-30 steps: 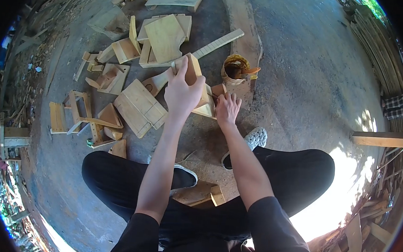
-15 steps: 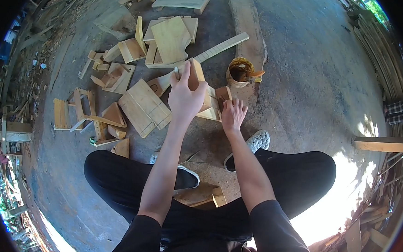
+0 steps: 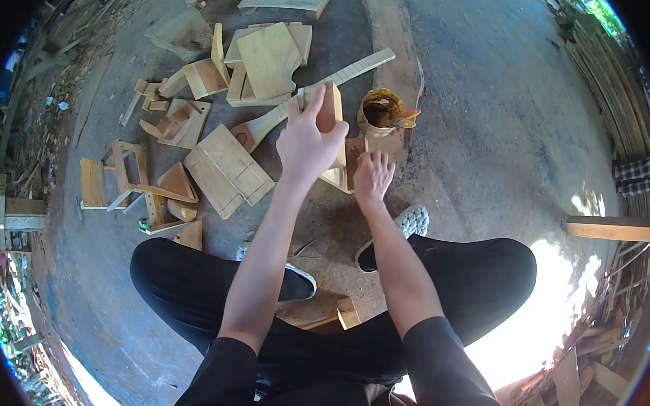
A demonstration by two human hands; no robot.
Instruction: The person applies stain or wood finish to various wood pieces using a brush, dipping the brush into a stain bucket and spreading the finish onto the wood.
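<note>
Left hand (image 3: 310,144) clasps a box-like wooden piece (image 3: 332,114), apparently steadying it; right hand (image 3: 375,176) is at its four o'clock, grip unclear. The next move needs steady support.

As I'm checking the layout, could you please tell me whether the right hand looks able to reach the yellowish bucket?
Probably yes: the bucket stands just beyond the right hand, with nothing visible blocking the way.

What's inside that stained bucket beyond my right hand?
An orange-brown handle sticks out over the rim of the bucket. The inside looks dark brown; the handle's lower end and the bucket's bottom are hidden.
</note>
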